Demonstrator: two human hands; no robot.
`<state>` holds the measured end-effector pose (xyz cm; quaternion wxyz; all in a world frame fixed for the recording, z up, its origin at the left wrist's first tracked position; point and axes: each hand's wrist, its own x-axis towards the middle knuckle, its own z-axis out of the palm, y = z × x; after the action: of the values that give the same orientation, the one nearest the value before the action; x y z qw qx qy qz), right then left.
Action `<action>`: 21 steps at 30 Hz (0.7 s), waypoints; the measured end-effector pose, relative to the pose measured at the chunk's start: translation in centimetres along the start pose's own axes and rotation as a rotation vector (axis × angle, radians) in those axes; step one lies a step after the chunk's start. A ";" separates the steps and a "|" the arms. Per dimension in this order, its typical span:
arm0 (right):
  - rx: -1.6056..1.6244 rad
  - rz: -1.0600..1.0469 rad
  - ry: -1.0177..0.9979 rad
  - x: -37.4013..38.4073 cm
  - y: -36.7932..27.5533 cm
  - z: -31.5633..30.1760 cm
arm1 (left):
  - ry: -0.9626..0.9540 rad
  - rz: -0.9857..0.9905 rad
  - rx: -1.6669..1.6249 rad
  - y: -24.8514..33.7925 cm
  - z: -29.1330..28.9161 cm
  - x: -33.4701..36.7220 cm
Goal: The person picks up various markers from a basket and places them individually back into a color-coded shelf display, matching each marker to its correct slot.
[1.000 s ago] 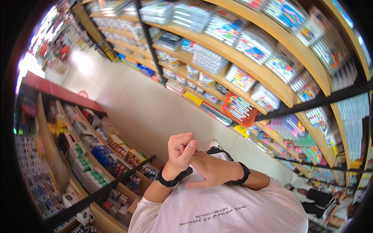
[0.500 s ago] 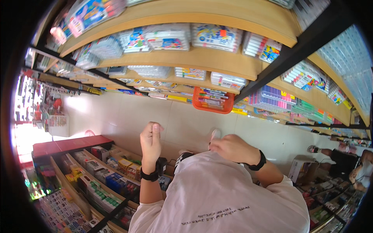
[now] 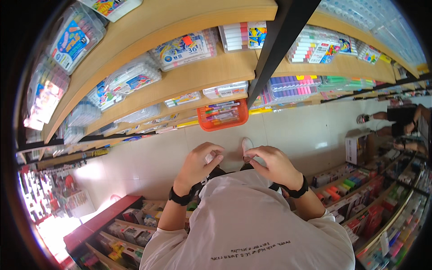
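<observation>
My left hand (image 3: 199, 165) hangs in front of my waist with loosely curved fingers and the thumb apart from them. A pale patch shows through that gap; I see no held thing in it. Opposite it, my right hand (image 3: 275, 167) is also bent loosely, thumb apart from the fingers, holding nothing visible. The two hands do not touch. Beyond them, nearest to my fingers, an orange plastic basket (image 3: 223, 128) holds several colourful pens (image 3: 220, 112) at the shelf's bottom. Neither hand touches it.
Wooden shelves (image 3: 216, 72) with clear marker cases (image 3: 184, 49) rise ahead, split by a black post (image 3: 274, 49). Stocked low shelves (image 3: 355, 198) stand behind me on both sides. A white box (image 3: 356, 150) and another person (image 3: 402, 119) are at the far right.
My view has turned to the right, and the shelves and basket have shifted left in it. My left hand has come nearer my right and tilted inward. The right hand's fingers now show more clearly.
</observation>
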<state>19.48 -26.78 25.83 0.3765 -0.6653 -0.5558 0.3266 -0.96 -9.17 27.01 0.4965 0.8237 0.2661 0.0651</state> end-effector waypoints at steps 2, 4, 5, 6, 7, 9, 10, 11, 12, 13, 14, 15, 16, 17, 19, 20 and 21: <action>-0.010 0.021 0.044 -0.1 -0.5 1.6 | -0.069 0.011 -0.029 -2.0 0.1 -0.5; -0.012 0.024 0.095 0.3 -1.5 3.2 | -0.103 0.029 -0.076 -4.7 0.5 -1.3; -0.011 0.056 0.113 0.5 -2.1 4.3 | -0.116 0.035 -0.102 -5.9 0.4 -1.9; -0.011 0.086 0.129 0.7 -2.8 5.4 | -0.165 0.033 -0.113 -7.0 0.0 -2.6; -0.011 0.112 0.136 0.9 -3.4 6.1 | -0.207 0.026 -0.127 -7.8 -0.3 -3.2; 0.051 0.138 0.126 1.8 -4.6 8.1 | -0.243 0.018 -0.145 -9.3 -1.3 -4.4; 0.079 0.152 0.120 2.1 -5.0 9.2 | -0.242 0.019 -0.150 -10.3 -1.9 -5.0; 0.064 0.164 0.098 2.4 -5.1 10.1 | -0.238 0.019 -0.156 -11.2 -2.3 -5.7; 0.097 0.190 0.079 2.5 -5.0 10.9 | -0.192 0.040 -0.177 -12.1 -2.5 -6.2; 0.133 0.208 0.063 2.6 -4.7 11.9 | -0.141 0.061 -0.188 -13.2 -2.7 -6.7; 0.170 0.227 0.047 2.7 -4.2 12.8 | -0.090 0.081 -0.199 -14.2 -2.7 -7.1; 0.147 0.220 0.046 3.0 -3.7 13.3 | -0.070 0.076 -0.192 -15.1 -2.6 -7.3; 0.134 0.209 0.048 3.3 -3.0 13.8 | -0.051 0.067 -0.176 -15.9 -2.8 -7.3; 0.120 0.199 0.049 3.5 -2.4 14.3 | -0.032 0.058 -0.161 -16.5 -2.9 -7.4; 0.152 0.233 0.040 3.9 -1.0 14.6 | -0.061 -0.035 -0.153 -16.9 -2.9 -7.3; 0.168 0.250 0.038 4.0 -0.1 14.7 | -0.076 -0.080 -0.149 -17.0 -2.8 -7.0; 0.217 0.351 0.020 4.3 1.0 14.7 | -0.040 -0.060 -0.127 -17.5 -2.3 -6.7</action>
<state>8.14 -20.59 17.46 0.3891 -0.7106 -0.3892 0.4385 -14.08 -4.36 14.35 0.5546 0.7834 0.2760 0.0508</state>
